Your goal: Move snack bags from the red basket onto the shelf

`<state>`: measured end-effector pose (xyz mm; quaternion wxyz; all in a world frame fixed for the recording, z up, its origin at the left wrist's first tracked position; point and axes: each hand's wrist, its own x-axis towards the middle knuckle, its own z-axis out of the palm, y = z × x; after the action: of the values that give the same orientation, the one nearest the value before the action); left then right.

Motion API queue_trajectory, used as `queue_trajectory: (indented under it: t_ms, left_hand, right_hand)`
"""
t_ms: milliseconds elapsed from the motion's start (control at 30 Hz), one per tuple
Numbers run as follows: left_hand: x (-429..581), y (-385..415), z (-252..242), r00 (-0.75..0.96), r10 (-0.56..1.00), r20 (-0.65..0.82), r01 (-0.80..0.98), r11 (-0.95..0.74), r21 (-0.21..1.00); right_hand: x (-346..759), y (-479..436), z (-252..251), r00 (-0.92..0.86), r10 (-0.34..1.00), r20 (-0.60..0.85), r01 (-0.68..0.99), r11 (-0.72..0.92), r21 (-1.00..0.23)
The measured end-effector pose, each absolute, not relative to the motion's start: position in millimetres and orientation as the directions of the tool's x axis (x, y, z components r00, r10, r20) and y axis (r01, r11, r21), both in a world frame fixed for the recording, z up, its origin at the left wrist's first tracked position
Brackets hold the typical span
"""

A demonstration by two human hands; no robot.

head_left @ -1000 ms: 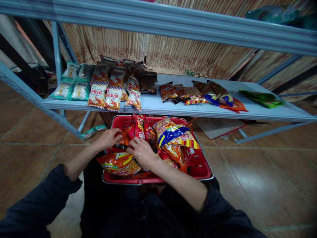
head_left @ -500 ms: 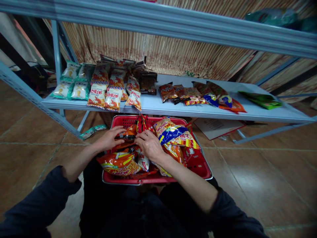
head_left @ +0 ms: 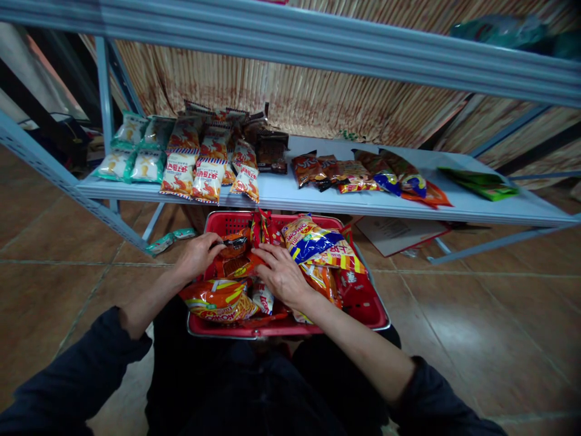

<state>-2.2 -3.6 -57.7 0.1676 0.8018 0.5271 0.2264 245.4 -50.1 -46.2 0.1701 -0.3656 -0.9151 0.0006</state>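
A red basket (head_left: 363, 315) full of snack bags sits at my lap. My left hand (head_left: 198, 255) is at its left side, thumb and fingers closed on the edge of an orange and black snack bag (head_left: 235, 247). My right hand (head_left: 282, 274) rests over the middle bags with its fingers stretched out, touching an orange-red packet (head_left: 240, 267). In front of the left wrist lies an orange noodle-snack bag (head_left: 220, 301). Right of my right hand is a yellow and blue snack bag (head_left: 313, 239). What lies beneath my right palm is hidden.
Just beyond the basket is a light-blue metal shelf (head_left: 318, 207), with teal bags (head_left: 147, 166), white-and-orange bags (head_left: 206, 180), brown bags (head_left: 308, 169) and a green packet (head_left: 481, 183). Teal packets (head_left: 170, 240) lie on the floor at left. An upper beam (head_left: 290, 45) crosses above.
My left hand has pulled slightly left and closed on the orange and black bag's edge. My right hand has shifted a little right and toward me, uncovering more of the orange-red packet.
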Motion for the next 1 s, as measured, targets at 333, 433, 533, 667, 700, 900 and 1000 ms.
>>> queue_trajectory:
  t_ms: [333, 433, 533, 667, 700, 900, 1000]
  left_hand:
    - [2, 7, -43, 0.317, 0.856, 0.408, 0.725, -0.496, 0.477]
    - [1, 5, -39, 0.354, 0.852, 0.387, 0.711, -0.513, 0.480]
    - [0, 0, -33, 0.366, 0.880, 0.303, 0.683, -0.475, 0.554]
    - [-1, -4, -34, 0.444, 0.886, 0.132, 0.721, -0.441, 0.534]
    - [-1, -4, -37, 0.453, 0.884, 0.111, 0.748, -0.445, 0.493]
    - [-1, 2, -61, 0.361, 0.925, 0.114, 0.829, -0.375, 0.415]
    - [1, 3, -65, 0.338, 0.929, 0.151, 0.794, -0.368, 0.484]
  right_hand:
    - [210, -23, -25, -0.595, 0.723, 0.353, 0.695, 0.682, -0.227]
    - [202, -17, -18, -0.543, 0.749, 0.381, 0.721, 0.648, -0.247]
    - [196, -3, -15, -0.575, 0.753, 0.319, 0.739, 0.646, -0.192]
    - [189, 21, -20, -0.547, 0.811, 0.206, 0.812, 0.575, -0.106]
    - [187, 26, -22, -0.531, 0.823, 0.199, 0.825, 0.556, -0.099]
    - [192, 27, -25, -0.520, 0.826, 0.216, 0.822, 0.553, -0.134]
    - [202, 17, -25, -0.609, 0.767, 0.201, 0.757, 0.638, -0.142]
